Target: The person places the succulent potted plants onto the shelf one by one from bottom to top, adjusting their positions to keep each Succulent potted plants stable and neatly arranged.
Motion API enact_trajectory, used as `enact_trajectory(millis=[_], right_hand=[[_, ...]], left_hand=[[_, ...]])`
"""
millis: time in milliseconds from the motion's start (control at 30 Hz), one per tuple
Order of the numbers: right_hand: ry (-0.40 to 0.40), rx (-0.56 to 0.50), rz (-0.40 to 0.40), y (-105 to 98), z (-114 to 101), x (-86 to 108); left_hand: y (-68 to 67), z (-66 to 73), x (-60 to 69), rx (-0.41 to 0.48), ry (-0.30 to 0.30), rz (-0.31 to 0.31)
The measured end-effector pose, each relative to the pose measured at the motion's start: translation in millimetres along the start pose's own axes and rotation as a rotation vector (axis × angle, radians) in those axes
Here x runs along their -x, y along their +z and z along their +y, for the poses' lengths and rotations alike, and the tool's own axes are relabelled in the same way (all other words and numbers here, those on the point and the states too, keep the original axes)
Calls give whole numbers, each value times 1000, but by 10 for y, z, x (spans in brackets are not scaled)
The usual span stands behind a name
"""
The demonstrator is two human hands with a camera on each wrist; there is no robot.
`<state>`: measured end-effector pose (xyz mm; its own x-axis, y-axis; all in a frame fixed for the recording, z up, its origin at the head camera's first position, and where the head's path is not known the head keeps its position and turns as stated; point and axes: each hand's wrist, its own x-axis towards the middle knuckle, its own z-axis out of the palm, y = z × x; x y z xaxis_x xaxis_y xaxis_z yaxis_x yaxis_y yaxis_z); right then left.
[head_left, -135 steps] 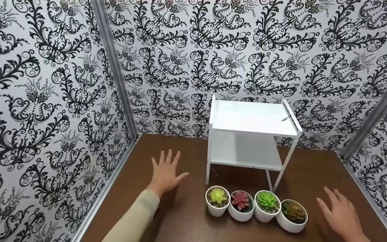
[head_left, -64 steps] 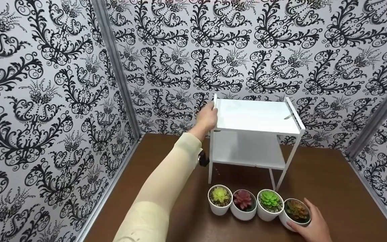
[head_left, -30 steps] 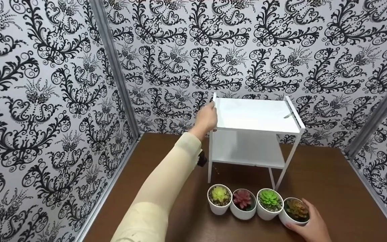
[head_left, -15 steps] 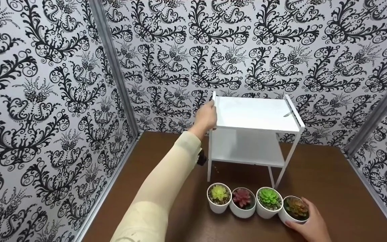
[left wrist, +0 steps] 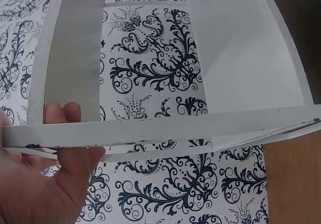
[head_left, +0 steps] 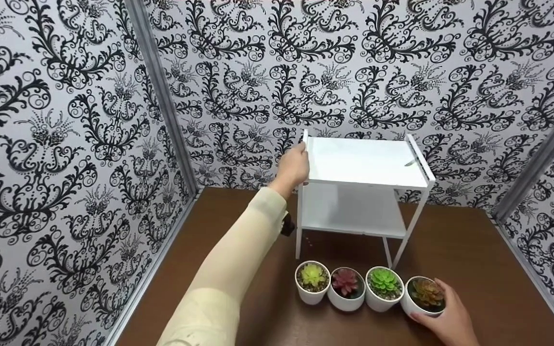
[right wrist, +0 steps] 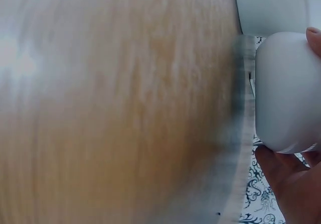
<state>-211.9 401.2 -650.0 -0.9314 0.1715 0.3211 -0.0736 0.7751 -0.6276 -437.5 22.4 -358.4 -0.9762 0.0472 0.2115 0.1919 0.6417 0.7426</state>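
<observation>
White and smooth below rusty leaves [head_left: 427,291], the pot [head_left: 410,307] is at five o'clock from the shelf [head_left: 361,161], my right hand [head_left: 452,317] curled round it; my left hand [head_left: 293,166] grips the shelf's nine-o'clock bar [left wrist: 160,133].

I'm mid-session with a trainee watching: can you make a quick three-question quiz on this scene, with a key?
1. True or false: the left hand grips the side of the white shelf unit.
2. Fill in: the right hand holds the pot whose plant is ____.
3. What colour is the middle plant between the yellow-green plant and the bright green plant? A blue; B red; C white.

Key: 1 true; 2 orange-brown; 3 B.
</observation>
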Motion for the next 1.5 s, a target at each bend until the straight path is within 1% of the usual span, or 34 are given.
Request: enact_trajectory(millis=[133,300,500,600,700,900,1000,1267,1500], right_hand=[[16,-16,13,-50,-39,-4],[26,-49,20,-122,-113,-21],[15,-37,29,-177,-188,-59],[19,-35,30,-202,-226,-78],[15,-29,46,-231,-266,-95],[-3,-11,94,-280,-357,-124],[-5,-15,102,-311,-400,-147],[5,-30,102,-415,-514,-213],[8,-39,94,-445,-615,-261]], left_hand=[[0,1,-6,-23,4,6],[-6,-2,-2,-19,4,7],[-12,-23,-11,-17,6,15],[-11,-21,-11,6,-5,14],[-4,-11,-10,23,-17,8],[-2,13,5,-15,-18,7],[1,12,9,-7,-23,9],[18,0,-21,-31,-8,16],[19,11,-26,-13,-32,14]])
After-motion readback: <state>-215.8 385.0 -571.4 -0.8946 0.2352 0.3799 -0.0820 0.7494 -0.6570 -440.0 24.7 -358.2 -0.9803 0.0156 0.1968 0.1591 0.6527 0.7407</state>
